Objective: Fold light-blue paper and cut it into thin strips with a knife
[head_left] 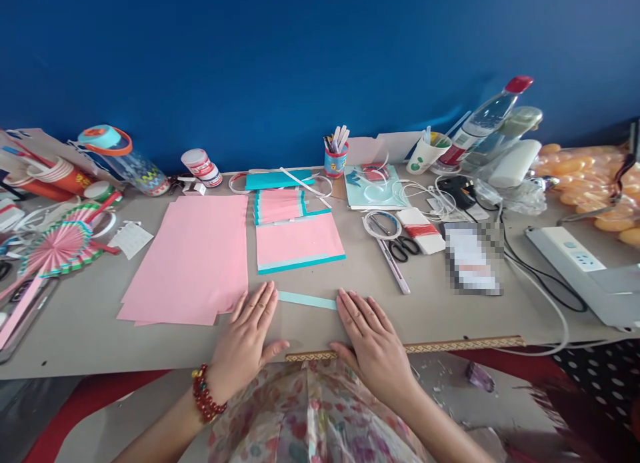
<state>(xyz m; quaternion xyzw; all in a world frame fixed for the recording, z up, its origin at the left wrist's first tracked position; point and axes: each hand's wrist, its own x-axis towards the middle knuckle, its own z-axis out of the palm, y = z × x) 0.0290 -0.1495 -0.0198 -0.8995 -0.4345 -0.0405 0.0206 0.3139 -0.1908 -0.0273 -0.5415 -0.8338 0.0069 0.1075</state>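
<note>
One pale blue strip (307, 300) lies sideways between left hand (246, 333) and right hand (374, 335), both palm-down, fingers outstretched, fingertips at opposite ends, neither nearer.

Left fingers (269, 307), right fingers (349, 311), pale strip (307, 300) between, ends perhaps covered

No word or number can be read. The red-and-white canister (201, 167) carries printing too small to make out. The clear bottle (493, 113) with the red cap wears a red and white label (453, 154), its print illegible. Green round motifs mark the pale paper cup (423, 157), and the pen holder (336, 163) bears a small yellow figure. Gold-coloured print shows on the red paper cups (77, 177). Pixelation hides the face of a flat rectangular object (473, 257).
</note>
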